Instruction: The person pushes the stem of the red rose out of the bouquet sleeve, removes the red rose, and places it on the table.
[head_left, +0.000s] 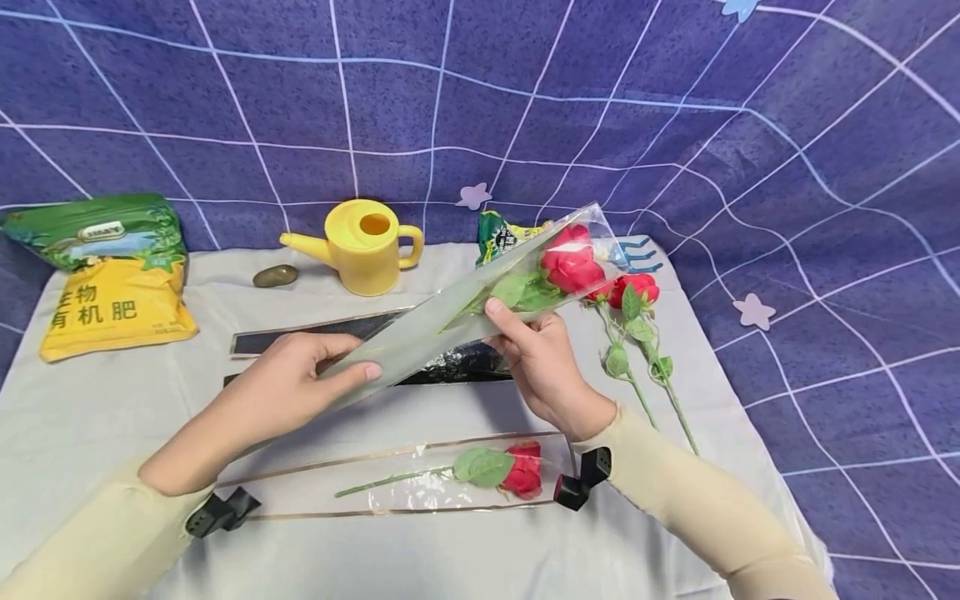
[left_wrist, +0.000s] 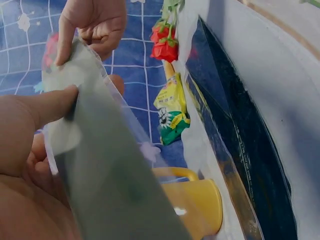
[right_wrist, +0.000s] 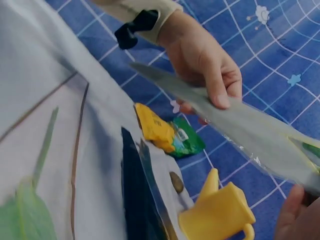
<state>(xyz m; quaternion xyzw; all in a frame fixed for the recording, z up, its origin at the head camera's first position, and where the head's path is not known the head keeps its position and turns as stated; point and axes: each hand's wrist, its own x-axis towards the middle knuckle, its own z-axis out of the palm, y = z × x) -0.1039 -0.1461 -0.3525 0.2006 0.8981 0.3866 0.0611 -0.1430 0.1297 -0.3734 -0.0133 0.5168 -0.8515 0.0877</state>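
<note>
Both hands hold a long rose sleeve, clear at the top and frosted below, raised at a slant over the table. Inside its clear upper end is a red rose (head_left: 572, 265) with green leaves. My left hand (head_left: 288, 379) pinches the frosted part of the sleeve (head_left: 408, 337), thumb on top and fingers behind. Nearer the bloom, my right hand (head_left: 546, 362) grips it, thumb on the front below the leaves. In the left wrist view the sleeve (left_wrist: 110, 165) runs between both hands. The right wrist view shows the left thumb pressed on its edge.
Another rose (head_left: 521, 469) lies in a clear sleeve in front. Dark sleeves (head_left: 322, 333) lie behind the hands, loose roses (head_left: 637, 292) at right. Along the back are fertilizer bags (head_left: 120, 308), a stone (head_left: 275, 276), a yellow watering can (head_left: 367, 258), a green packet (head_left: 491, 233) and a blue rake (head_left: 637, 254).
</note>
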